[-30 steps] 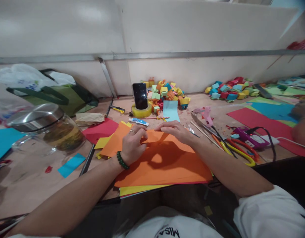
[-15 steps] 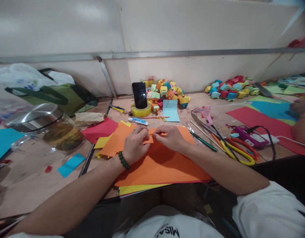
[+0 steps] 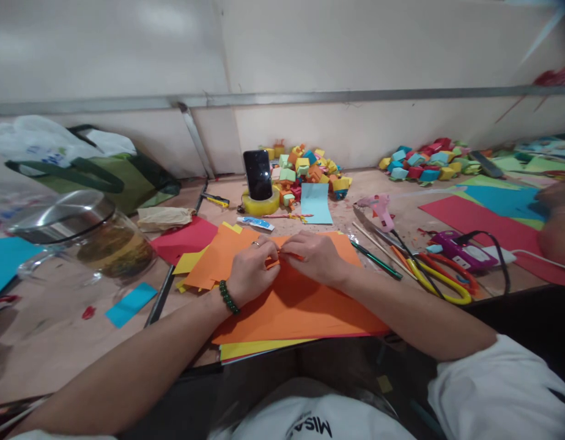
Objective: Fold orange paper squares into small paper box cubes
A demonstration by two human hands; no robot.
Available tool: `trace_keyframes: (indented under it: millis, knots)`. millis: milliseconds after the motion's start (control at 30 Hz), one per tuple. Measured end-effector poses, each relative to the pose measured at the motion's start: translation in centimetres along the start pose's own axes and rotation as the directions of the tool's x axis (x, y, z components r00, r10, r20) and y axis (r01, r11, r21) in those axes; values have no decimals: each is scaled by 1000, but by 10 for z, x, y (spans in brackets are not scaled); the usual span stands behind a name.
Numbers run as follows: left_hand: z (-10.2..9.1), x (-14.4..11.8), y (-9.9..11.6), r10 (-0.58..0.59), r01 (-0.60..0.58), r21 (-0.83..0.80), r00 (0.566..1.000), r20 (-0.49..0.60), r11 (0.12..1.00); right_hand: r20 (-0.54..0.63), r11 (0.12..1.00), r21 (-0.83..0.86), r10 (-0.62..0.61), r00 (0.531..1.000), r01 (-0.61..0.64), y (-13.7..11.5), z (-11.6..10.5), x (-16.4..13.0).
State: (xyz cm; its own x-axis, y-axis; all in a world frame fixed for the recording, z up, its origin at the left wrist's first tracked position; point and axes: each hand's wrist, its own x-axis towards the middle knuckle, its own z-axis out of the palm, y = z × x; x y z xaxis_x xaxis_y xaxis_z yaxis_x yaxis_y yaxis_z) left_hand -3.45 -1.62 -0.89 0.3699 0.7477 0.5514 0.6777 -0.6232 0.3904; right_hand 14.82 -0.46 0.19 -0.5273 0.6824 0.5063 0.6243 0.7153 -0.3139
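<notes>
Both hands meet over a stack of orange paper sheets [image 3: 310, 311] at the table's front edge. My left hand [image 3: 254, 269] wears a ring and a green bead bracelet, and its fingers pinch a small piece of orange paper [image 3: 273, 263]. Fingertips of my right hand [image 3: 312, 256] press on the same piece from the other side. Most of that piece is hidden by the fingers. Yellow sheets [image 3: 264, 350] show under the orange stack. Cut orange paper [image 3: 213, 263] lies left of my left hand. Just beyond the hands is a glue tube [image 3: 255, 223].
A phone [image 3: 258, 175] leans in a tape roll [image 3: 260, 203] before a pile of paper cubes [image 3: 305, 171]. Scissors [image 3: 441, 281], a pink glue gun [image 3: 378, 208] and a green pen [image 3: 376, 260] lie right. A glass jug [image 3: 112, 247] stands left. Another person's hand [image 3: 560, 208] is far right.
The orange piece, its flap visible before between the hands, is now mostly covered by the fingers. My right hand has shifted slightly left, closer to my left hand.
</notes>
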Motion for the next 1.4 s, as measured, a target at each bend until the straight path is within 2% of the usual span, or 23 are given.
trace_keyframes:
  millis: [133, 233, 300, 400, 467, 533, 667, 733, 833, 967, 1100, 1300, 1400]
  knots:
    - [-2, 2, -3, -23, 23, -4, 999, -29, 1000, -24, 959, 230, 174, 984, -164, 7, -6, 2]
    - [-2, 2, -7, -22, 19, -51, 998, -65, 999, 46, 876, 394, 284, 958, -279, 13, -10, 5]
    - [-1, 1, -8, -22, 12, -105, 996, -88, 994, 94, 812, 490, 311, 946, -315, 15, -11, 7]
    - [-1, 1, -6, -17, -7, -187, 992, -126, 982, 73, 744, 592, 331, 941, -308, 16, -10, 7]
    - [-2, 2, -4, -10, -23, -207, 988, -157, 978, 24, 741, 601, 358, 933, -300, 16, -10, 7]
    - [-3, 2, -3, -3, -35, -205, 983, -182, 978, -32, 776, 558, 374, 927, -294, 15, -12, 6]
    - [-5, 1, -3, 39, -67, -126, 977, -212, 990, -133, 859, 470, 297, 946, -204, 11, -19, 5]
    - [-6, -1, -3, 88, -103, -61, 973, -215, 993, -95, 858, 467, 289, 953, -214, 8, -21, 6]
    - [-6, -3, -3, 162, -163, 10, 967, -195, 987, 31, 827, 473, 329, 944, -304, 4, -21, 8]
    - [-6, -5, -2, 253, -240, 97, 954, -158, 966, 201, 740, 523, 377, 904, -424, 2, -19, 12]
    - [-5, -5, -2, 267, -247, 162, 956, -121, 955, 343, 643, 566, 384, 857, -516, 4, -14, 13]
    - [-5, -3, 0, 251, -232, 164, 962, -107, 959, 270, 668, 583, 378, 886, -463, 6, -8, 12]
    - [-6, -3, 0, 263, -243, 160, 958, -118, 957, 297, 648, 599, 367, 882, -471, 6, -9, 13]
